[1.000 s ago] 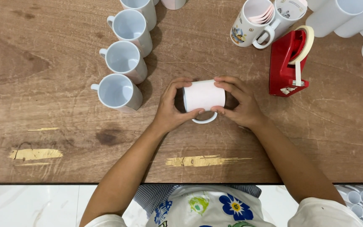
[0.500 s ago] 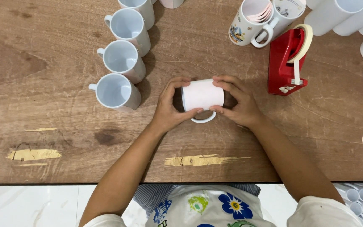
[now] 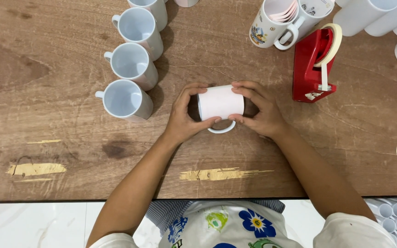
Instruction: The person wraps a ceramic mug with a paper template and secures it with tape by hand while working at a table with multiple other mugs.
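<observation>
Both hands, left [image 3: 182, 121] and right [image 3: 260, 112], cradle a white paper-wrapped ceramic mug [image 3: 220, 103] lying sideways mid-worktop [image 3: 60, 119], fingertips pressing the wrap flat, handle toward the near edge.

Mug [image 3: 220, 103] lies between mug row [image 3: 132, 64] left, tape dispenser [image 3: 315, 64] right

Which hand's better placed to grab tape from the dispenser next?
Right. The right hand is on the mug end facing the red tape dispenser, which stands just past it with a strip hanging loose. The left hand would likely have to cross over the mug.
</observation>
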